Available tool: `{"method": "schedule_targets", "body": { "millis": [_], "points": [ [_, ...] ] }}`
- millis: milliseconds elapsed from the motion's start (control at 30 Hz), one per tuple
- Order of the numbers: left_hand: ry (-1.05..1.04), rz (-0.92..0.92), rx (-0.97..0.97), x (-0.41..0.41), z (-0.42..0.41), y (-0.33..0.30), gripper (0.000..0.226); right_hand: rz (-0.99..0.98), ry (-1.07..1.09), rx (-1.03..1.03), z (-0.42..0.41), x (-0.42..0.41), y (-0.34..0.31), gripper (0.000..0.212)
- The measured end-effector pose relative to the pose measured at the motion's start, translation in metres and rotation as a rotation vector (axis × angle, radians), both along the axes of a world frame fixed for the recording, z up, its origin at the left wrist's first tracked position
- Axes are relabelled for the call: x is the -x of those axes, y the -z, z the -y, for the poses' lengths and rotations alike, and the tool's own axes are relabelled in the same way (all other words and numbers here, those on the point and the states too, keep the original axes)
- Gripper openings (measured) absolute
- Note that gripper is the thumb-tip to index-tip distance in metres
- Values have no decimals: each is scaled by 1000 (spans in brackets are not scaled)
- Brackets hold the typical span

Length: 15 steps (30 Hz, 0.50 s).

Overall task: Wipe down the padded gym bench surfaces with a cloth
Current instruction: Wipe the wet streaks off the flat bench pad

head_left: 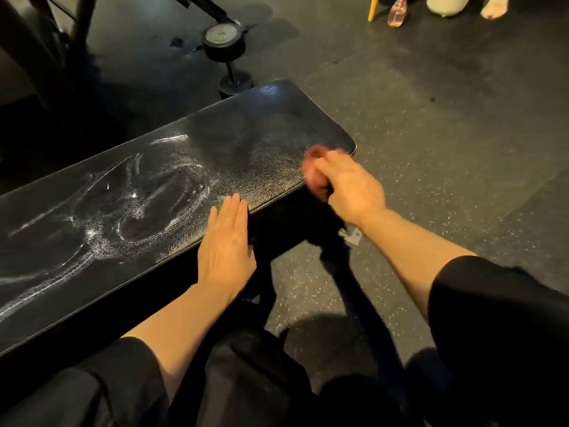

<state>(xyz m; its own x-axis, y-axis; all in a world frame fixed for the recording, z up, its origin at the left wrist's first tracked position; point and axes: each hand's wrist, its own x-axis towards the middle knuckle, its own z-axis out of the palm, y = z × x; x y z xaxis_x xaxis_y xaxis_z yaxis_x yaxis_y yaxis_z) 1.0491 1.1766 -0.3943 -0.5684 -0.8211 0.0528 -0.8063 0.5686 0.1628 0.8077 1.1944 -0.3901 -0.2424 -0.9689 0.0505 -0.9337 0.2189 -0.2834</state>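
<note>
Black padded gym counter [172, 180] running left to right, wet smear streaks across left and middle pad. Right hand [349, 188] at near right corner of pad, grip clamped on bunched reddish cloth [314, 174], cloth touching pad edge, blurred. Left hand [226, 245] flat on near pad edge, fingers straight and together, holding nothing. Dumbbell [226, 57] upright on floor just beyond far edge. Pink spray bottle [397, 12] far right on floor, beside yellow leg [372, 7]. Dark speckled rubber floor [446, 134]. Black sleeves on both arms.
</note>
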Motion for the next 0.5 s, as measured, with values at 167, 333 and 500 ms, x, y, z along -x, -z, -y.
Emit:
{"method": "schedule_targets", "body": {
  "millis": [167, 333, 500],
  "points": [
    [43, -7, -25, 22, -6, -1, 84, 123, 501, 39, -7, 28, -10, 56],
    [42, 94, -62, 43, -8, 1, 91, 447, 368, 157, -4, -59, 15, 39],
    [100, 220, -49, 38, 1, -2, 104, 453, 529, 282, -18, -69, 28, 24]
  ]
}}
